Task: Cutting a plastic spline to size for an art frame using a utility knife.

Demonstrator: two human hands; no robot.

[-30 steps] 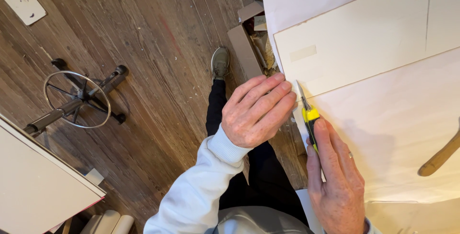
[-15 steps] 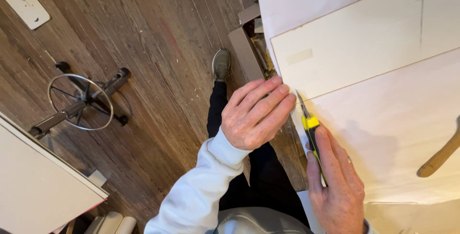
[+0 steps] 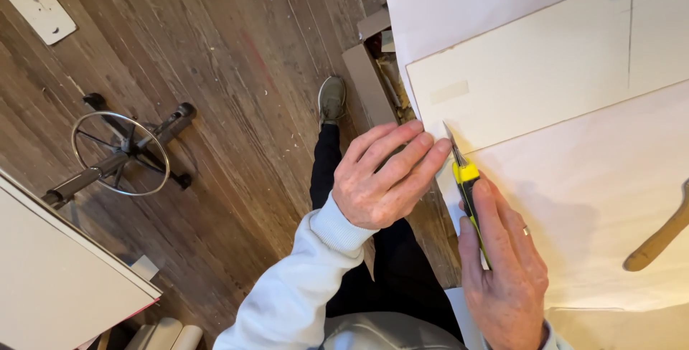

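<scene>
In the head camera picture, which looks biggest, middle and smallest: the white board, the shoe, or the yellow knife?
1. White board, by far the largest.
2 and 3. Yellow knife and shoe look about alike; the shoe is down on the floor, farther from the camera, so I won't rank them.

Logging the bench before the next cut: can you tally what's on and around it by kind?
Hands: 2 (left hand, right hand)
Knife: 1
White boards: 2
Wooden handle: 1
Stool base: 1
Shoe: 1
Total: 8
</scene>
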